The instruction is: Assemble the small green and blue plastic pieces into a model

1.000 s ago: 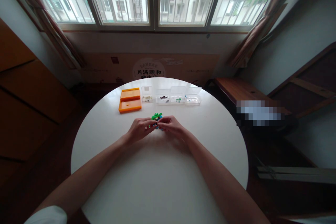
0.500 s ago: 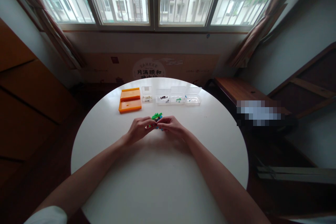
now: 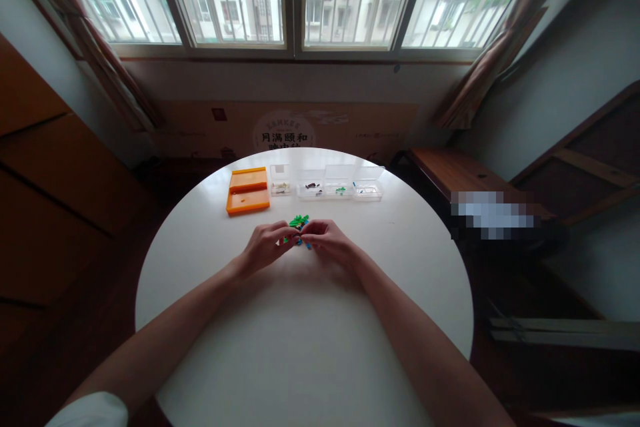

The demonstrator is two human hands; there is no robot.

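Observation:
My left hand (image 3: 266,245) and my right hand (image 3: 329,238) meet near the middle of the white table, the fingertips of each closed in a pinch. Between them is a small dark piece, mostly hidden by the fingers, so its exact kind does not show. Just behind and beneath the fingertips lies a little heap of small plastic building bricks (image 3: 299,220), bright green with some blue and dark ones. The hands partly cover this heap.
Beyond the hands lies an orange two-level tray (image 3: 249,208) with a small bit in it. Right of it stand open clear plastic boxes: one with pale pieces (image 3: 281,189), others with dark pieces (image 3: 313,185), green pieces (image 3: 341,191) and few pieces (image 3: 369,192). The round table (image 3: 300,347) curves away.
My right hand's fingertips have shifted very slightly up and to the right. The left hand stays nearly still, and the heap and boxes are unmoved.

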